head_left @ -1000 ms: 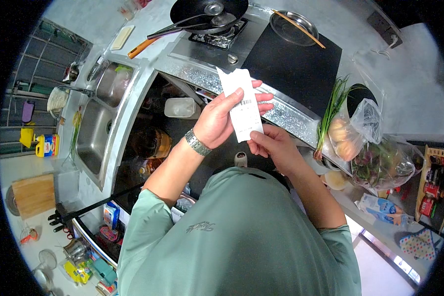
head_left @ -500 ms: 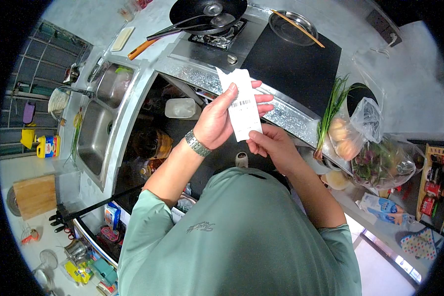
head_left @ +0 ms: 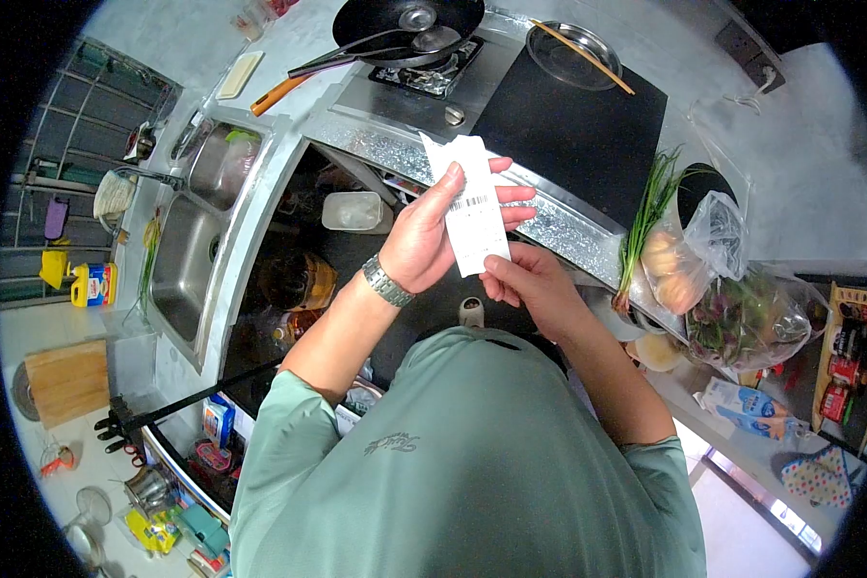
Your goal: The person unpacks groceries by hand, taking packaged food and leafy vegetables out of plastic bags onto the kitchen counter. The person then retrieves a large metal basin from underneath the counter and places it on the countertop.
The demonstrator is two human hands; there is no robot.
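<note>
A white paper receipt (head_left: 474, 223) with a printed barcode lies across the palm of my left hand (head_left: 422, 231). My left thumb presses on its face, and the other fingers reach out behind it. My right hand (head_left: 530, 286) pinches the receipt's lower edge between thumb and curled fingers. The upper end of the paper is creased, with a corner sticking out to the left. A metal watch (head_left: 387, 281) sits on my left wrist. Both hands are in front of my green shirt, near the counter's front edge.
Ahead are a wok (head_left: 405, 48) with ladles on the gas stove and a metal plate (head_left: 561, 72) with chopsticks. A double sink (head_left: 191, 260) is to the left. On the right are scallions (head_left: 645, 231), bagged eggs (head_left: 672, 279) and bagged vegetables (head_left: 748, 323). Knives (head_left: 116, 433) stand lower left.
</note>
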